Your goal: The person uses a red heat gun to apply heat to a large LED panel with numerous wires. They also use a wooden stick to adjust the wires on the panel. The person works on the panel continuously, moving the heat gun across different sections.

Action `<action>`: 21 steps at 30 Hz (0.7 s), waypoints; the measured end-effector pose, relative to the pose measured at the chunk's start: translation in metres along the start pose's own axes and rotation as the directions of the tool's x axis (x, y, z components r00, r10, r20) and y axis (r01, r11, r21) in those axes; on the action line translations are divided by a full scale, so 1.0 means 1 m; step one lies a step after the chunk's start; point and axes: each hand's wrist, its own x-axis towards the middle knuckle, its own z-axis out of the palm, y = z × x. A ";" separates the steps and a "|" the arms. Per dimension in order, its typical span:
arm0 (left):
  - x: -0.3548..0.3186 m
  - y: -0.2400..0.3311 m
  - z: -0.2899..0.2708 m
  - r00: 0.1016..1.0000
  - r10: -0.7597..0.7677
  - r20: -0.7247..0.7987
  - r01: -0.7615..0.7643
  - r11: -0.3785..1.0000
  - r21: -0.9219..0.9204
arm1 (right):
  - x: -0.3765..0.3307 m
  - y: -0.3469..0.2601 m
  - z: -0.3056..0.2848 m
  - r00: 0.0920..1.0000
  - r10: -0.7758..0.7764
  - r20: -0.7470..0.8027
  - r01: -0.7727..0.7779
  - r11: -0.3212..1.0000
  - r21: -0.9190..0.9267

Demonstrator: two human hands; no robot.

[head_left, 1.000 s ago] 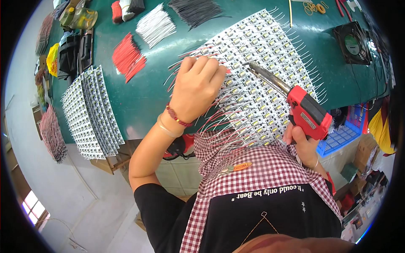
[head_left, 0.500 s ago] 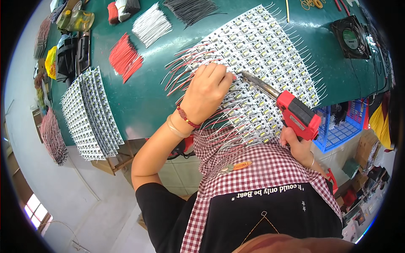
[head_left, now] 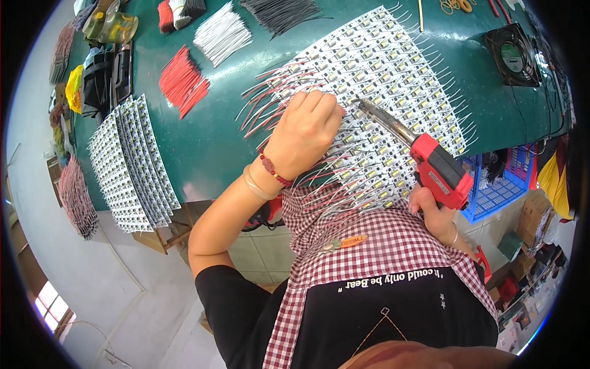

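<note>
A wide sheet of white LED circuit boards lies on the green table, with rows of small components and wire ends along its edges. My left hand is over its left part with the fingers pinched together; what they hold is hidden. Red and white wires fan out to the left of that hand. My right hand grips a red and black soldering gun. Its metal tip points up and left, just above the boards, a little to the right of my left fingertips and apart from them.
Bundles of red wires, white wires and black wires lie farther back on the table. More LED boards are stacked at the left edge. A black fan stands at right, above a blue crate.
The soldering gun has shifted slightly right, its tip drawing away from my left fingertips. My left hand stays pinched and has moved only a little to the right.
</note>
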 end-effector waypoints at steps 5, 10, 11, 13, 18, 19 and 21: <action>0.001 -0.001 -0.001 1.000 0.029 0.008 -0.029 0.996 0.082 | -0.003 0.003 -0.003 0.999 0.024 -0.026 -0.024 1.000 0.002; 0.004 0.004 -0.007 0.996 -0.004 -0.094 0.019 0.986 0.166 | -0.007 -0.001 -0.001 0.994 -0.009 -0.113 0.020 0.995 0.099; 0.003 0.007 -0.008 0.987 -0.006 -0.161 0.029 0.989 0.142 | -0.008 -0.002 -0.001 0.993 -0.020 -0.118 0.033 0.993 0.112; 0.000 0.016 -0.007 0.989 -0.035 -0.142 0.043 0.998 0.049 | -0.010 -0.001 -0.002 0.994 -0.033 -0.103 0.045 0.991 0.125; -0.009 0.021 0.009 0.990 -0.097 -0.098 0.090 0.993 -0.078 | -0.018 0.009 -0.008 1.000 -0.023 -0.004 0.023 0.997 0.067; -0.009 0.020 0.011 0.989 -0.097 -0.109 0.087 0.992 -0.088 | -0.019 0.012 -0.009 1.000 0.006 0.004 -0.006 0.998 0.060; -0.007 0.020 0.010 0.991 -0.094 -0.090 0.086 0.992 -0.088 | -0.023 0.016 -0.010 0.998 0.064 0.023 -0.065 0.997 0.045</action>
